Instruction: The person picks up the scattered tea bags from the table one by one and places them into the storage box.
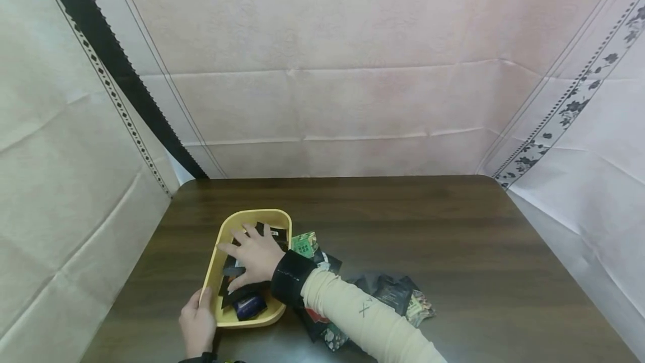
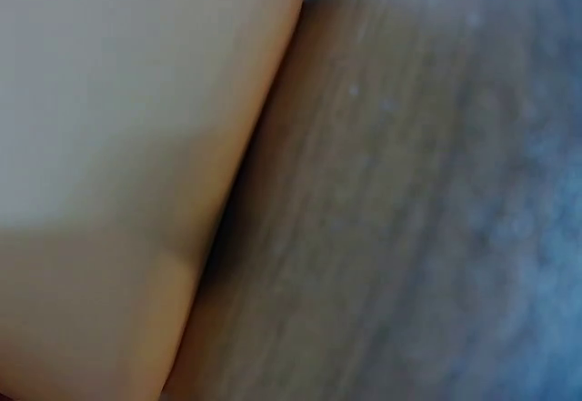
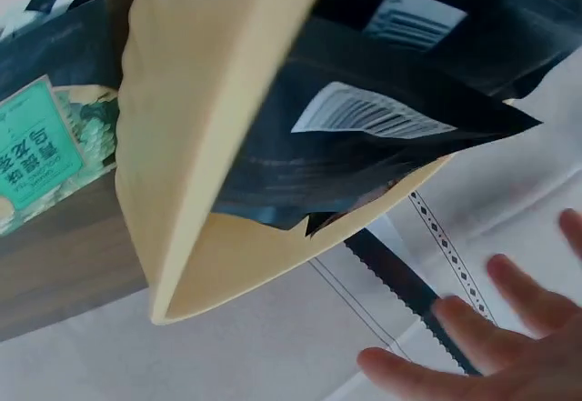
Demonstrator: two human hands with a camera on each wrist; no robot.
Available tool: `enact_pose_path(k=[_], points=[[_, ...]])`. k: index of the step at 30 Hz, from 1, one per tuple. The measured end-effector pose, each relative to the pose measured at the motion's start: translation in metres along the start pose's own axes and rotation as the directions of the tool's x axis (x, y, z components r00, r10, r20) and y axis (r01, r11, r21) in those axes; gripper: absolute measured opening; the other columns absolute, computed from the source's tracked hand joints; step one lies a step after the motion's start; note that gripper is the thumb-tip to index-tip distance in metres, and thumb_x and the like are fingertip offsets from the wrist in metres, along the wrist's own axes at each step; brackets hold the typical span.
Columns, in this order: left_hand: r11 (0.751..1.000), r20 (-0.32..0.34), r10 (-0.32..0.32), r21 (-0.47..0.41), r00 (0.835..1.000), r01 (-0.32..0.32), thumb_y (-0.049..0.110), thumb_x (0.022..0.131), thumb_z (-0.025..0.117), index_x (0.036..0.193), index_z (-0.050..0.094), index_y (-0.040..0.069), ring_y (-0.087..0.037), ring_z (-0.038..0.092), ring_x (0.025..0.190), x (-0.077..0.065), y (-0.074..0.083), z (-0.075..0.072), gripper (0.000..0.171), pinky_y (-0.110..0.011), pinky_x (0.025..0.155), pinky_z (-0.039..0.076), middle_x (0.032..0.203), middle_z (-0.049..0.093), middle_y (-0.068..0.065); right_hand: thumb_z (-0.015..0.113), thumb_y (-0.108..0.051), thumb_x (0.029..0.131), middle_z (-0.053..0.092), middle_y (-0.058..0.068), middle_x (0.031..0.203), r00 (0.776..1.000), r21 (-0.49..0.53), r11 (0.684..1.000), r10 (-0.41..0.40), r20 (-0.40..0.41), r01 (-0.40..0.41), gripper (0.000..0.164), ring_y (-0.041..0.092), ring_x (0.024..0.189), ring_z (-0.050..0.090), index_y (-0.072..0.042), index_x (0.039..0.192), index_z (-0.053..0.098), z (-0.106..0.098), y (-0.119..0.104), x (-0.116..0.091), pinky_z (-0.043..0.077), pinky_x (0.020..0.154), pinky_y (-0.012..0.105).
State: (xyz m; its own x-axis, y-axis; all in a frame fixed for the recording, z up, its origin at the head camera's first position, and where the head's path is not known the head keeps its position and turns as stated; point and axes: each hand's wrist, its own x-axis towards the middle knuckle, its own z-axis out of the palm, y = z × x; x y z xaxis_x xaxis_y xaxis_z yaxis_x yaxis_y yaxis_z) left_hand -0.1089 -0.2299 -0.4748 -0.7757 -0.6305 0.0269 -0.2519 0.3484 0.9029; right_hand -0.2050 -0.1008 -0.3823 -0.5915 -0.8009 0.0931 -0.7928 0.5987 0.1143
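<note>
A yellow plastic basket (image 1: 274, 318) stands on the table, holding several black packets (image 3: 336, 155) with white barcode labels and a dark blue shiny packet (image 1: 249, 307). My left hand (image 1: 197, 321) grips the basket's left rim near its front corner. Over the basket, my right hand (image 1: 256, 256) has its fingers spread above the packets; whether it touches them I cannot tell. Nothing is held in it. The basket's pale outer wall (image 2: 109, 146) fills the left of the left wrist view, where no fingers show clearly.
Right of the basket lie loose packets: a green-labelled one (image 1: 304, 244), dark ones (image 1: 390, 294) and a patterned one (image 1: 419, 308), partly hidden under my right forearm. The brown wooden table (image 1: 478, 251) meets pale cloth sheets (image 1: 327, 99) at its back and sides.
</note>
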Motion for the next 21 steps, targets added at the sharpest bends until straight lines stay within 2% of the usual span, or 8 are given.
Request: enact_pose_path(k=[2, 5, 8, 11, 15, 21], points=[[1.000, 0.008, 0.000, 0.011, 1.000, -0.001, 0.021, 0.098, 0.036, 0.115, 0.053, -0.014, -0.038, 0.052, 0.091, -0.001, 0.001, 0.001, 0.042, -0.039, 0.071, 0.042, 0.108, 0.055, -0.034, 0.054, -0.075, 0.067, 0.031, -0.001, 0.145, 1.000, 0.014, 1.000, -0.022, 0.006, 0.022, 0.087, 0.025, 0.133, 0.023, -0.037, 0.141, 0.030, 0.001, 0.001, -0.003, 0.030, 0.098, 0.053], [1.000, 0.010, 0.004, 0.025, 1.000, -0.004, 0.021, 0.098, 0.036, 0.114, 0.054, -0.013, -0.033, 0.053, 0.082, -0.001, 0.000, 0.001, 0.042, -0.033, 0.065, 0.041, 0.104, 0.057, -0.033, 0.049, -0.078, 0.067, 0.025, -0.001, 0.148, 0.999, 0.025, 0.999, -0.036, 0.022, 0.035, 0.089, 0.026, 0.135, 0.017, -0.040, 0.142, 0.023, 0.004, 0.003, -0.008, 0.028, 0.099, 0.055], [1.000, -0.004, 0.011, 0.026, 1.000, -0.010, 0.020, 0.097, 0.037, 0.114, 0.054, -0.013, -0.034, 0.053, 0.083, 0.000, 0.000, 0.001, 0.041, -0.036, 0.067, 0.041, 0.104, 0.056, -0.033, 0.046, -0.079, 0.067, 0.023, -0.002, 0.149, 0.999, 0.034, 0.999, -0.025, 0.024, 0.024, 0.087, 0.024, 0.136, 0.013, -0.041, 0.142, 0.022, 0.008, 0.006, -0.011, 0.028, 0.099, 0.054], [1.000, -0.011, 0.015, -0.003, 1.000, -0.015, 0.020, 0.097, 0.037, 0.115, 0.053, -0.014, -0.042, 0.050, 0.095, 0.001, -0.001, 0.000, 0.042, -0.047, 0.078, 0.040, 0.111, 0.052, -0.036, 0.045, -0.080, 0.068, 0.022, -0.003, 0.149, 1.000, 0.046, 0.999, -0.019, 0.015, 0.018, 0.086, 0.023, 0.137, 0.010, -0.041, 0.142, 0.022, 0.011, 0.010, -0.013, 0.029, 0.099, 0.054], [0.999, -0.014, 0.018, -0.037, 1.000, -0.019, 0.019, 0.097, 0.037, 0.116, 0.052, -0.015, -0.046, 0.046, 0.105, 0.001, -0.001, 0.000, 0.042, -0.053, 0.089, 0.034, 0.114, 0.050, -0.037, 0.045, -0.078, 0.071, 0.020, -0.002, 0.150, 1.000, 0.054, 0.998, -0.029, -0.008, 0.029, 0.085, 0.024, 0.136, 0.012, -0.039, 0.143, 0.023, 0.016, 0.016, -0.020, 0.030, 0.098, 0.054], [0.999, -0.002, -0.005, -0.044, 1.000, 0.005, 0.020, 0.098, 0.035, 0.118, 0.049, -0.016, -0.046, 0.047, 0.103, 0.002, -0.001, 0.002, 0.044, -0.053, 0.086, 0.036, 0.115, 0.049, -0.037, 0.048, -0.073, 0.074, 0.025, 0.003, 0.148, 0.999, 0.109, 0.994, -0.010, -0.043, 0.015, 0.082, 0.027, 0.134, 0.022, -0.032, 0.142, 0.028, 0.020, 0.034, -0.039, 0.033, 0.095, 0.054]])
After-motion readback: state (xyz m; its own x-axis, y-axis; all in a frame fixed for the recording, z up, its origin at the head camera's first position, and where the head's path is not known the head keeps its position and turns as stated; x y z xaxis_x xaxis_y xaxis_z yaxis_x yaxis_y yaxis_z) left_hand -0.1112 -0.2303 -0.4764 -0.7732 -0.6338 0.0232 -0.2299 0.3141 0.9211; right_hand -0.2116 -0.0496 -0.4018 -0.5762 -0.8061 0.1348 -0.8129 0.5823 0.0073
